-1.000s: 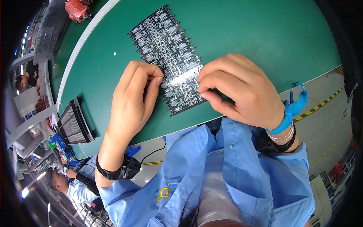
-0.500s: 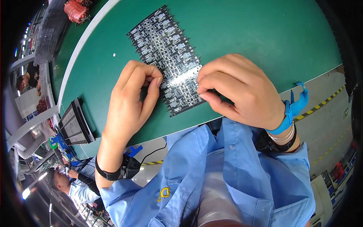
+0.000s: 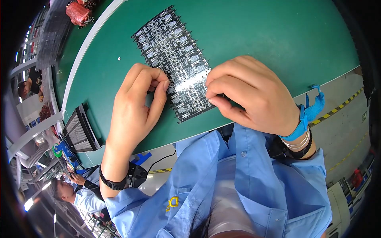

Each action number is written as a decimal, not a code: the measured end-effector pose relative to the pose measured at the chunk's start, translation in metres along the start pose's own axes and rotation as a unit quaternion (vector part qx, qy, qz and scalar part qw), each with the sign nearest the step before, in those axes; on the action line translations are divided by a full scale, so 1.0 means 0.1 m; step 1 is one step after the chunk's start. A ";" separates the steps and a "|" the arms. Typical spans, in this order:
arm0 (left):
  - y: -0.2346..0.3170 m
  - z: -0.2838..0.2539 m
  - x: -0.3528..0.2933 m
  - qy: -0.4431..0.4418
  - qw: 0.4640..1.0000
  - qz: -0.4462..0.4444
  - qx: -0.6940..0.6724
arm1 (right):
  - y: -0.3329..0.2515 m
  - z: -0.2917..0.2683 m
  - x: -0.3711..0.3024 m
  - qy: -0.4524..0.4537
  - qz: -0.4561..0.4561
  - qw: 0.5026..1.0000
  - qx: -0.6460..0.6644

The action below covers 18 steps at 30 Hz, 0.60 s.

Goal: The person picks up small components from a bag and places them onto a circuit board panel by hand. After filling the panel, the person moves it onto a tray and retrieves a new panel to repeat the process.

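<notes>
A black circuit board panel [image 3: 172,49] with dense silvery markings and jagged long edges lies on the green tabletop [image 3: 274,35]. Light glares off its nearer part. At its left edge, my left hand [image 3: 137,97] is closed, thumb and fingertips pinching the board's rim. Opposite, my right hand [image 3: 252,95] is closed the same way on the right edge, its fingertips partly curled out of sight. A blue wrist strap [image 3: 298,129] wraps my right wrist, and a black band [image 3: 112,183] circles my left forearm.
A black slotted rack [image 3: 81,131] stands at the table's left edge. Red bundles [image 3: 78,14] lie at the far left, beyond a pale rail. One small white dot [image 3: 119,58] rests on the tabletop. A co-worker [image 3: 81,194] in light blue is at lower left.
Both hands keep their hold on the panel with barely any movement. The whole view has shifted very slightly. At lower left, the co-worker's arms have moved a little.
</notes>
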<state>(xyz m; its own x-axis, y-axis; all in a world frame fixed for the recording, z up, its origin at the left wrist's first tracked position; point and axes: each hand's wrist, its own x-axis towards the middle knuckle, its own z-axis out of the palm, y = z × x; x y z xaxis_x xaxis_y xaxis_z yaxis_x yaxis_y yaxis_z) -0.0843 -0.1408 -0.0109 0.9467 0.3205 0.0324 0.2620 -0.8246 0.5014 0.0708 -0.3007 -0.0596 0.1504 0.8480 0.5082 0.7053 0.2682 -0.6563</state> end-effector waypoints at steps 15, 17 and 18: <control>-0.01 0.02 -0.02 -0.004 1.000 0.010 0.019 | 0.02 0.02 -0.01 0.012 -0.005 1.000 -0.003; 0.00 0.02 -0.02 -0.003 1.000 0.011 0.021 | 0.02 0.02 -0.01 0.012 -0.004 1.000 -0.002; 0.00 0.02 -0.02 -0.003 1.000 0.012 0.021 | 0.02 0.02 -0.01 0.012 -0.004 1.000 -0.001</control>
<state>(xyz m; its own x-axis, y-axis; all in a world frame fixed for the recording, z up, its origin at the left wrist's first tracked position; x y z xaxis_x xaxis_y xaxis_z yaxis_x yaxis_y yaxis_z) -0.0860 -0.1425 -0.0131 0.9538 0.2981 0.0376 0.2476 -0.8506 0.4638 0.0706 -0.3004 -0.0625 0.1603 0.8349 0.5266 0.7080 0.2745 -0.6506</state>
